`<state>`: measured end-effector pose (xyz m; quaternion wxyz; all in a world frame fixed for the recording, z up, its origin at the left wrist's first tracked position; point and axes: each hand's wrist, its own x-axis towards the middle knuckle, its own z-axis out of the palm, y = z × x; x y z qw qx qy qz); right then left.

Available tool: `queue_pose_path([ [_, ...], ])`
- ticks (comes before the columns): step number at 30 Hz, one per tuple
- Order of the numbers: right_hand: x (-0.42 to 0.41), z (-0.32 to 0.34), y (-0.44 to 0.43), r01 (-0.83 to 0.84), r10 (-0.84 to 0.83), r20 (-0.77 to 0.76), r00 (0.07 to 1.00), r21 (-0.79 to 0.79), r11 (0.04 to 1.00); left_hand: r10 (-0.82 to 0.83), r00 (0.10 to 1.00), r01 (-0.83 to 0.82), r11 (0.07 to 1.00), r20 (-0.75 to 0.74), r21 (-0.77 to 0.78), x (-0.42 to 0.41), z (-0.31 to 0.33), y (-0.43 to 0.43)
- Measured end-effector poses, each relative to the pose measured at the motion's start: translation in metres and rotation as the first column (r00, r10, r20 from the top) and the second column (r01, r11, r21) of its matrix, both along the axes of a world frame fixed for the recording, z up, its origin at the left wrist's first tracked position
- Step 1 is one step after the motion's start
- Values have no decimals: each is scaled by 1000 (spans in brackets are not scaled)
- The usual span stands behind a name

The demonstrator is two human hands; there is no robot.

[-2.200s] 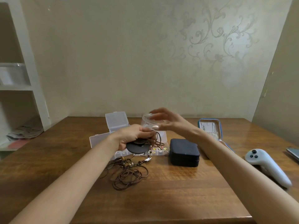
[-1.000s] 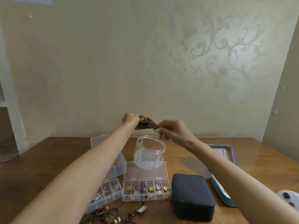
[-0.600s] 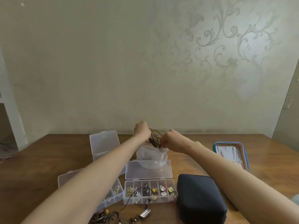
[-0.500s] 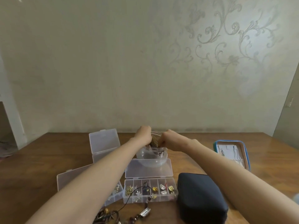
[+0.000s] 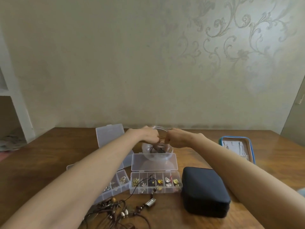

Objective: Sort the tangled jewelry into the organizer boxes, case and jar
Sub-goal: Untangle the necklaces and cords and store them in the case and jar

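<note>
A clear round jar (image 5: 157,155) stands at the middle of the wooden table (image 5: 49,156). My left hand (image 5: 146,135) and my right hand (image 5: 175,138) are both at its mouth, fingers curled down, pinching a coiled brown cord necklace (image 5: 162,140) whose loops hang inside the jar. A tangle of brown cords with beads and pendants (image 5: 115,212) lies at the near edge. A thin black cord runs from it into the open organizer box (image 5: 156,183), which holds small gold and clear pieces.
A second open organizer box (image 5: 119,181) lies partly under my left forearm, and another clear box (image 5: 109,134) stands open behind it. A shut black case (image 5: 204,192) sits to the right. An open blue-rimmed case (image 5: 237,149) is at the far right.
My hands carried the coiled cord necklace up over the jar, then lowered it into the mouth. The camera has tilted and moved closer to the table.
</note>
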<state>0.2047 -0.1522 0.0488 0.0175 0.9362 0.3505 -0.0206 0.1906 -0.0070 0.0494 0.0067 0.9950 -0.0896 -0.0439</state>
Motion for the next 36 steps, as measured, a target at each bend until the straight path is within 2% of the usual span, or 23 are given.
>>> queue_pose_path([
  [1,-5,0,-1,-1,0,5,1000,42,999,-6,1000,6,1000,0,8,-6,-2,2],
  [2,-9,2,-4,-10,4,41,999,130,991,-10,999,13,998,52,-64,-13,1,5],
  [4,-20,13,-10,-38,-8,129,992,354,934,7,961,73,958,276,-276,-32,13,8],
  [6,-40,19,-15,-94,-10,195,981,519,850,72,900,111,916,430,-385,-59,18,15],
  [9,-82,9,-16,-205,59,239,969,649,733,144,888,96,871,437,-482,-110,9,25],
  [11,-115,-4,-12,-249,131,221,966,670,700,151,902,94,845,405,-526,-140,-9,31],
  [15,-163,-44,0,-214,285,9,958,684,698,226,860,124,777,458,-617,-193,-57,40],
  [17,-175,-55,2,-162,366,-178,914,667,728,297,814,149,724,499,-674,-210,-71,46],
  [19,-182,-60,2,-178,452,-350,820,595,784,314,774,195,708,549,-679,-220,-76,52],
  [20,-184,-62,2,-236,471,-365,803,531,814,297,759,225,715,579,-662,-223,-77,53],
  [23,-188,-70,3,-357,479,-291,828,385,851,232,720,277,768,654,-578,-224,-78,53],
  [25,-186,-70,1,-342,482,-333,810,400,850,255,711,260,771,655,-582,-223,-78,55],
  [27,-183,-64,-9,-299,514,-437,738,472,829,325,730,237,705,602,-668,-224,-74,56],
  [28,-181,-60,-15,-249,551,-479,683,556,793,369,756,231,622,540,-748,-226,-71,56],
  [30,-177,-50,-25,-60,648,-500,574,764,643,369,847,236,384,383,-892,-230,-63,55],
  [31,-177,-47,-27,39,692,-470,548,840,541,307,898,230,287,316,-930,-232,-59,54],
  [32,-176,-44,-28,112,714,-430,552,887,447,216,941,208,234,259,-950,-234,-56,51],
  [34,-177,-40,-25,198,709,-369,602,928,315,17,988,146,225,153,-963,-237,-55,47],
  [36,-180,-39,-21,278,677,-355,644,934,225,-186,981,109,257,61,-960,-238,-58,42],
])
